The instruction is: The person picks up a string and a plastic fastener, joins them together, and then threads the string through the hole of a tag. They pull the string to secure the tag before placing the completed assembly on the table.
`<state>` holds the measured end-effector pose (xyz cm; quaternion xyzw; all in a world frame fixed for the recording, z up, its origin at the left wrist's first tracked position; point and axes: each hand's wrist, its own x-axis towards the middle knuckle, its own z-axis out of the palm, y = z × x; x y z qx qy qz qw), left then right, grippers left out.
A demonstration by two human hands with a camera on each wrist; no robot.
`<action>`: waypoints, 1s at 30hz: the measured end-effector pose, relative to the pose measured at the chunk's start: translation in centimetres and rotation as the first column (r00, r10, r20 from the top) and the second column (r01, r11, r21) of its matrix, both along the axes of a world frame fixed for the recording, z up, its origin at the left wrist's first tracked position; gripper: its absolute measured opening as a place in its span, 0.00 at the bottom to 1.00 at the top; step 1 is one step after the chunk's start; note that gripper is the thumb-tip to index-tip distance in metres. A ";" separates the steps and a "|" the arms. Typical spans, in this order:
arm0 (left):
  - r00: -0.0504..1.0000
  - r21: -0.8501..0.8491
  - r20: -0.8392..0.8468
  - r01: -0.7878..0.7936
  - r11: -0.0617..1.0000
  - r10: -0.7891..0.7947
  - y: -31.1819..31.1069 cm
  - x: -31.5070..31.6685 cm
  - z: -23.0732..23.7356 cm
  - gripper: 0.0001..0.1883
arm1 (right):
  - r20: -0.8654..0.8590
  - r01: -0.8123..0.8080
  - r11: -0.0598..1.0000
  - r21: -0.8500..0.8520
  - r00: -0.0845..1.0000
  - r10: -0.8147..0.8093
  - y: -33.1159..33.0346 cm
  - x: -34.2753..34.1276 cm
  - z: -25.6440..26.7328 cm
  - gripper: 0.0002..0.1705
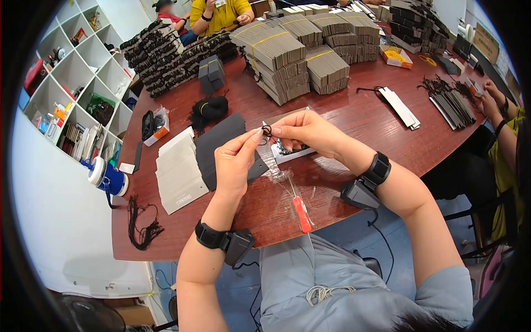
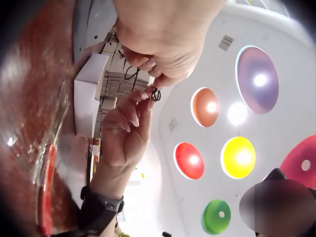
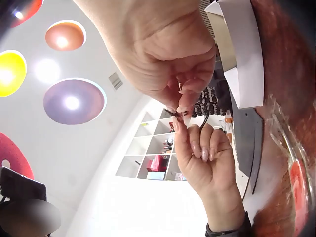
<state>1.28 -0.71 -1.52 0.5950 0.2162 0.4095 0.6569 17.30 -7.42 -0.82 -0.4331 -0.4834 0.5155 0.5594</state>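
Over the table, my left hand (image 1: 235, 161) and right hand (image 1: 312, 131) meet fingertip to fingertip. Between them they pinch a thin black cord (image 1: 266, 130), looped into a small knot-like bunch. The left wrist view shows the cord's loops (image 2: 156, 94) at the fingertips of both hands. Below the right hand stands a small white box (image 1: 292, 156) with black pieces inside, partly hidden by that hand. Dark grey card sheets (image 1: 213, 146) lie beside the left hand, next to pale grey sheets (image 1: 178, 171) with printed lettering. A red-handled tool (image 1: 301, 213) rests near the table edge by clear plastic.
Tall stacks of banded grey cards (image 1: 276, 55) fill the table's far side. A black cord bundle (image 1: 209, 109), loose black cords (image 1: 144, 224) and a blue jug (image 1: 108, 177) are at the left. White strips (image 1: 401, 108) lie right. Other people sit around the table.
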 end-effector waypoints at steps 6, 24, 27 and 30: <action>0.996 0.160 -0.058 -0.057 0.985 0.067 -0.3 0.2 0.0 0.08 | 0.022 0.027 1.000 -0.010 0.999 -0.027 0.0 0.0 -0.1 0.09; 0.993 0.177 -0.106 -0.026 0.984 0.045 0.3 0.1 -0.1 0.10 | 0.058 0.114 0.992 0.053 0.991 -0.117 0.3 0.2 -0.2 0.07; 0.993 0.029 -0.112 -0.031 0.999 0.034 0.1 0.2 0.4 0.11 | 0.146 0.150 0.983 0.104 0.976 -0.164 0.3 0.3 -0.2 0.08; 0.996 -0.052 -0.059 0.066 0.996 -0.069 -0.1 0.0 0.5 0.10 | 0.226 0.192 0.949 0.250 0.941 -0.250 0.6 0.6 -0.4 0.08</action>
